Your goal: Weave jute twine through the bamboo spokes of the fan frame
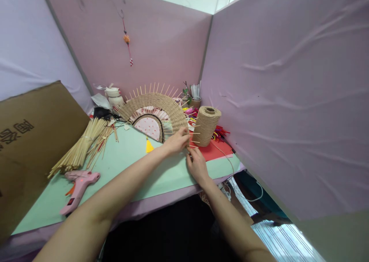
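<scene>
A half-round woven fan point(155, 102) stands tilted on the table, with thin sticks poking out past its wide band of twine. At its centre is a pink dotted half-circle point(148, 127), and a yellow tassel point(149, 146) hangs below. My left hand point(179, 140) is closed on the fan's lower right end. Just below it, my right hand point(197, 163) has its fingers bent together at the same corner, near the lowest sticks; what is between those fingertips is too small to make out. A big spool of twine point(206, 126) stands upright right beside the fan.
To the left lie a bundle of thin sticks point(79, 146), a pink glue gun point(77, 191) and a large cardboard sheet point(37, 139). Behind are a white bottle point(114, 97) and a pot of white sticks point(195, 97). Red sheets point(215, 151) lie under the spool. Fabric-covered partitions enclose the table.
</scene>
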The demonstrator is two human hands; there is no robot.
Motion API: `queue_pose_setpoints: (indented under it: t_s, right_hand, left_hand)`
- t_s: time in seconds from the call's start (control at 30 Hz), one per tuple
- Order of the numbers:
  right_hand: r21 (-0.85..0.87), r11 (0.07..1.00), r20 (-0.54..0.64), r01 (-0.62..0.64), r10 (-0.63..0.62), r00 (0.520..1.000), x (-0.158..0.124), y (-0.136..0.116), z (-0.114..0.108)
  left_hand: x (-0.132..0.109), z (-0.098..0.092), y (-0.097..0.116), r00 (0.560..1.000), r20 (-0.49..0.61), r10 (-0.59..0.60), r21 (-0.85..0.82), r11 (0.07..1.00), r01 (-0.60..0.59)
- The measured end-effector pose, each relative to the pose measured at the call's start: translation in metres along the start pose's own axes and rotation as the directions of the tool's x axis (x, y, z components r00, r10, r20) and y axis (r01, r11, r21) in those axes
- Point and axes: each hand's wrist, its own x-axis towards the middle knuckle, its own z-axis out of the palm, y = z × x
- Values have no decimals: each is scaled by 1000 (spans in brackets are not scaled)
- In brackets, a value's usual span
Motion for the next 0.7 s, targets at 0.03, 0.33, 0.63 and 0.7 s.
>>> queue_pose_setpoints:
  t_s: [0.03,0.33,0.63,0.7]
  right_hand:
    - [1,1000,-1,1,-1,1000,0,-1,-1]
    - [-26,999,-19,-38,37,999,-11,9,-24]
    - [-9,999,-97,-39,38,995,-11,28,-38]
    - [-18,998,-102,-57,55,993,-10,33,-36]
  left_hand:
    - [2,0,2,1000,14,-26,-27,999,27]
    - [13,4,7,995,32,-94,-94,991,96]
    - [12,7,5,998,19,-54,-70,996,55]
    - [12,6,6,999,13,-47,-70,996,48]
